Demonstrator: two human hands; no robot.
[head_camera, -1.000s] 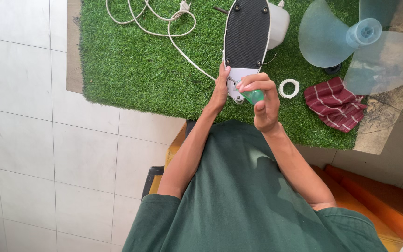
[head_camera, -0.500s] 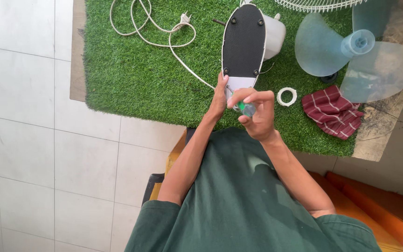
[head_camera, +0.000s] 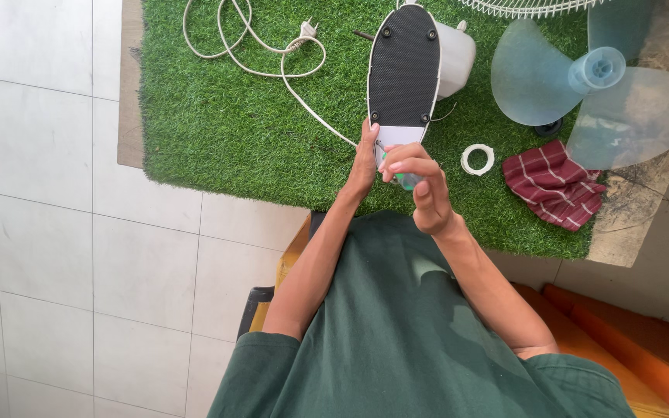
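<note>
Green-handled screwdriver | right hand grips lower | left hand still steadies fan base

Pale square floor tiles with thin grey joints fill the left side and run under the low platform; a green artificial-grass mat covers its top, leaving a bare brown strip along the left edge; even daylight falls throughout; an orange cushion lies at the lower right corner.

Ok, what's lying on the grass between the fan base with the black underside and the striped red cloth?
In the head view, a small white ring lies on the green artificial grass mat between the fan base and cloth.
</note>
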